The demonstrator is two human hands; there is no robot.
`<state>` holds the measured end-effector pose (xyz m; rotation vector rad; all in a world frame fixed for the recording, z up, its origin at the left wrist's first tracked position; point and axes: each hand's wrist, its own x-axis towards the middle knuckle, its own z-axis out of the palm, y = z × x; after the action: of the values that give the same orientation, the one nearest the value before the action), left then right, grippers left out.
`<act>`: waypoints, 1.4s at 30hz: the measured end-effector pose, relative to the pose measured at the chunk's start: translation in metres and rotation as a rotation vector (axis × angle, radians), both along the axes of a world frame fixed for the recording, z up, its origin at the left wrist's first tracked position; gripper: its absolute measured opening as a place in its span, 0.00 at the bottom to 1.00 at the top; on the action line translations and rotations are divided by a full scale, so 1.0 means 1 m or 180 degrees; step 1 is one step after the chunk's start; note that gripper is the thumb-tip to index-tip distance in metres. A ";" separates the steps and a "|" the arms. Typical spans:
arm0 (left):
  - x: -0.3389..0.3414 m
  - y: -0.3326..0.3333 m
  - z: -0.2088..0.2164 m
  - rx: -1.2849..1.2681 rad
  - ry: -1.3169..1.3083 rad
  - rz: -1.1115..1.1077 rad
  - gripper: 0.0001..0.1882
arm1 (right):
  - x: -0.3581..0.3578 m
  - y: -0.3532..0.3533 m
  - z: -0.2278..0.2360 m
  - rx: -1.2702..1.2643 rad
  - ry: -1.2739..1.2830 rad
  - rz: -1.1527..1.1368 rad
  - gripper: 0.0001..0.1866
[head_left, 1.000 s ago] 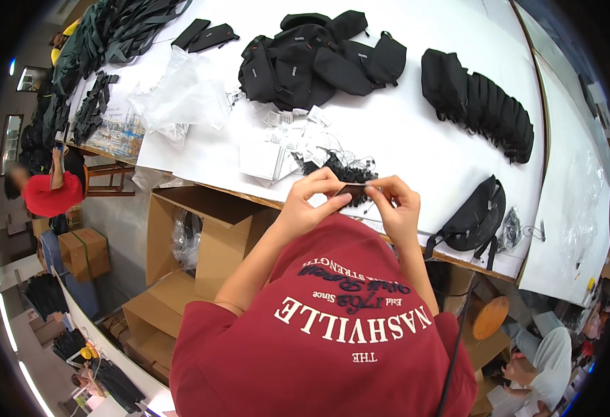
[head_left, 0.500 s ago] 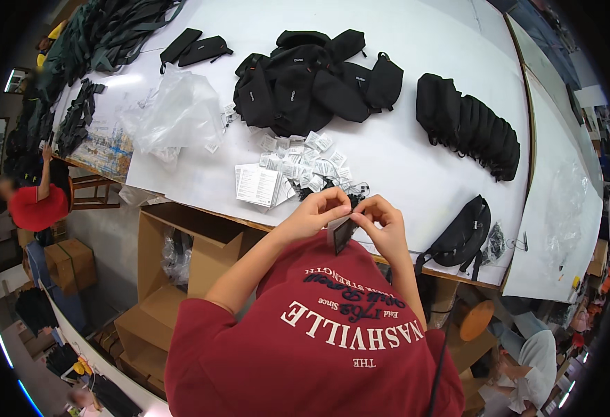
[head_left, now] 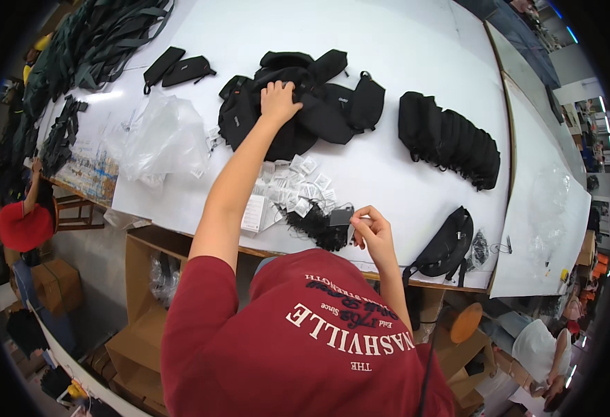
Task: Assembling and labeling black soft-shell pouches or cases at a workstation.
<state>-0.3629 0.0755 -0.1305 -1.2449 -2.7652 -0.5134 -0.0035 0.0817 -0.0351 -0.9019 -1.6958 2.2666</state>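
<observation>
My left hand (head_left: 279, 104) is stretched far out over a heap of black bags (head_left: 298, 135) in the middle of the table, its palm down on the fabric and its thumb apart from the fingers. Close to the table's front edge, my right hand (head_left: 373, 233) pinches a dark hang tag (head_left: 341, 217) by its edge. Black tag strings (head_left: 316, 227) lie bunched beside that tag. Between the strings and the bags sits a loose pile of small white labels (head_left: 294, 187), with a stack of white cards (head_left: 255, 212) at its left.
A row of black pouches (head_left: 447, 142) stands on the right, with a black waist bag (head_left: 447, 247) nearer me. Clear plastic (head_left: 166, 139), two small black pouches (head_left: 177, 68) and dark straps (head_left: 103, 42) are on the left. Open cardboard boxes (head_left: 141, 278) stand below the edge.
My left hand has left the tag and reached forward onto the black bags. The right hand keeps the tag, now lower and slightly right, over the table edge.
</observation>
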 end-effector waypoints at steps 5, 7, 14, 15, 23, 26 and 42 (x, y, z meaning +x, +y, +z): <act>-0.003 -0.010 0.011 0.0297 -0.0654 -0.0390 0.21 | 0.015 -0.009 -0.005 -0.0084 0.0089 -0.0549 0.05; 0.027 -0.021 0.046 0.0468 -0.0961 -0.0756 0.23 | 0.017 -0.011 -0.011 -0.0126 -0.0065 -0.0848 0.06; 0.137 -0.117 0.125 0.1620 -0.1975 -0.1801 0.21 | 0.005 -0.032 0.006 0.1072 -0.0059 -0.0633 0.05; 0.148 -0.123 0.125 0.1793 -0.2108 -0.1926 0.19 | 0.000 -0.035 0.013 0.1054 -0.0058 -0.0644 0.05; 0.214 -0.150 0.112 0.2115 -0.4175 -0.1265 0.11 | -0.005 -0.060 0.053 0.2463 -0.0151 -0.0558 0.06; 0.216 -0.159 0.110 0.2049 -0.4565 -0.0883 0.08 | -0.001 -0.071 0.050 0.2582 -0.0223 -0.0526 0.06; 0.220 -0.188 0.130 0.1888 -0.2967 -0.1330 0.03 | 0.023 -0.092 0.028 0.0250 0.0843 -0.0819 0.07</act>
<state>-0.1434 -0.1125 -0.0009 -1.6738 -2.4669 -2.2322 0.0199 -0.0108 -0.0071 -0.7189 -1.4527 2.0330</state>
